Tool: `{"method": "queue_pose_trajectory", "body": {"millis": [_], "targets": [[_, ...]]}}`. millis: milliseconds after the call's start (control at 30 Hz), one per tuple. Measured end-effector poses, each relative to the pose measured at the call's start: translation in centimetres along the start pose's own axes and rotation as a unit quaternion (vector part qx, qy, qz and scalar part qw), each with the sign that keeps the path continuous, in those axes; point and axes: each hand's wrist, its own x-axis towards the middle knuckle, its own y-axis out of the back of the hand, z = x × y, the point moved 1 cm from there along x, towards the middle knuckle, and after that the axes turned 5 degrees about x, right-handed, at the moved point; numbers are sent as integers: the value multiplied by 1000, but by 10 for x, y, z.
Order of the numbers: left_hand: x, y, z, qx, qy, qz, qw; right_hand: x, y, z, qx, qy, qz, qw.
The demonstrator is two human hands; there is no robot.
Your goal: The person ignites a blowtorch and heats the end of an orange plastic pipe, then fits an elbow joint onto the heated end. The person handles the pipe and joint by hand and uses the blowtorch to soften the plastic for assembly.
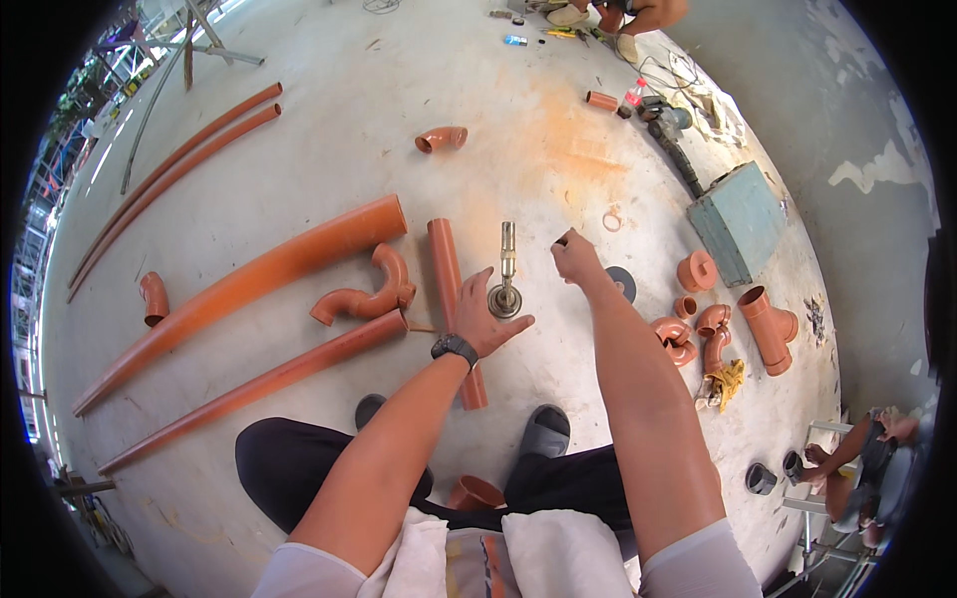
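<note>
My left hand is open, its thumb and fingers spread beside a metal blowtorch. The torch's silvery nozzle points away from me, above a round base. Under or just behind that hand lies a short orange-brown pipe; whether the hand touches it or the torch I cannot tell. My right hand is closed in a fist to the right of the nozzle, apart from it. A small dark thing shows at its fingers, too little to name. A dark disc is partly hidden by my right forearm.
Longer orange pipes and a trap bend lie left. An elbow sits ahead. Right are a tee fitting, bends, a grey-green metal box and a power tool. Other people sit far right and at the top.
</note>
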Motion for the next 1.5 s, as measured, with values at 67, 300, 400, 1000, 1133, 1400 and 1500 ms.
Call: {"method": "queue_pose_trajectory", "body": {"millis": [67,300,400,1000,1133,1400,1500], "targets": [[0,3,11,-9,41,41,998,-5,-6,-1,103,-18,-2,994],[-7,6,27,35,137,10,990,1,-25,-30,268,-15,4,963],[-6,6,25,75,126,-17,989,9,-39,-32,239,47,41,969],[-7,-15,26,120,66,-70,988,12,-39,-30,280,54,33,958],[-7,-12,29,118,67,-58,989,7,-47,-44,260,116,82,955],[-10,-11,19,103,66,-37,992,3,-57,-40,232,113,61,964],[-9,-6,27,83,88,-60,991,9,-51,-4,246,10,67,967]]}}
